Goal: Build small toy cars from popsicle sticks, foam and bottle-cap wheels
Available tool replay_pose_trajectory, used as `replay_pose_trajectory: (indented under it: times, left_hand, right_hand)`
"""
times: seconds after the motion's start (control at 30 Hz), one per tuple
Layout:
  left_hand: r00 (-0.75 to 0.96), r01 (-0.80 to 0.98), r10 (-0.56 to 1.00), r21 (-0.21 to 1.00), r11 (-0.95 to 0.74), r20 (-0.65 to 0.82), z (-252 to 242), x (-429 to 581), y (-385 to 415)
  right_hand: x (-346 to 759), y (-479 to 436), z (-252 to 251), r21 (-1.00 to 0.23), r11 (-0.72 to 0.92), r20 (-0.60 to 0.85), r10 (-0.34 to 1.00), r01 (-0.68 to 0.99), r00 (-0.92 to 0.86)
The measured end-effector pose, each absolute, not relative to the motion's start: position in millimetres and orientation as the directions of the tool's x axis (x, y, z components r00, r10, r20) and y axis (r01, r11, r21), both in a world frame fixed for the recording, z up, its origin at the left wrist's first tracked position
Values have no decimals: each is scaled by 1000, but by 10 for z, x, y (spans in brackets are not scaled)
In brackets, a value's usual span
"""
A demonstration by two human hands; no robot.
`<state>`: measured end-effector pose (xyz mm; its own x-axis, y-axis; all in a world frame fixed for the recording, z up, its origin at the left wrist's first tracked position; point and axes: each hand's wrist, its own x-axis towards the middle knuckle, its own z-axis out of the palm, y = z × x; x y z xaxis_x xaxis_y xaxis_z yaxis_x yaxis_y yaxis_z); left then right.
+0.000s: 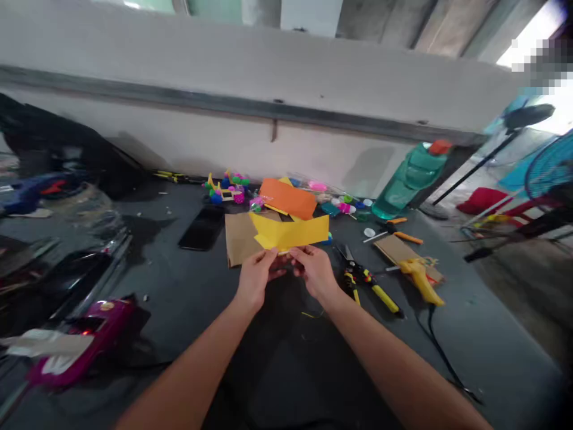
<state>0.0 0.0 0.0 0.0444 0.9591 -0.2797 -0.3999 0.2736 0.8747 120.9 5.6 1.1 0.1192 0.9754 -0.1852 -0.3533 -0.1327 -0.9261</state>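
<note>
Both of my hands meet at the lower edge of a yellow piece of paper (295, 233) over the middle of the table. My left hand (256, 276) pinches that edge from the left, thumb on top. From the right, my right hand (316, 272) pinches the same edge, its thumb and fingers closed. The paper has a long strip reaching right and a notched part at left. Under and behind it lie a brown cardboard piece (235, 239) and an orange sheet (289, 198). Whether something small sits between the fingertips, I cannot tell.
Right of my hands are yellow-black pliers (376, 286), a yellow glue gun (421, 279) with its cord, and a leaning green bottle (409, 182). Left are a black phone (202, 228) and a magenta device (85, 340). Colourful pom-poms (228, 188) sit near the wall.
</note>
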Motion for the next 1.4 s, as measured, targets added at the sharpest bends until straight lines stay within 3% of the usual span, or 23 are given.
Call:
replay_pose_trajectory:
  times: [0.5,0.97,1.23,1.4]
  left_hand:
    - [7,-389,962,885,256,-275,-35,-16,40]
    - [13,-441,968,867,232,-252,-67,2,51]
    - [-85,-471,962,862,189,-258,-43,5,77]
    - [-35,-580,938,771,263,-346,-52,-32,98]
  right_hand:
    - [1234,77,-49,-911,-183,-216,975,-371,50]
    - [1246,87,-53,-934,-189,-226,970,-304,92]
    - [1170,48,-118,-891,-127,-210,966,-435,148]
    - [1151,18,-82,-869,-163,-169,985,-468,-29]
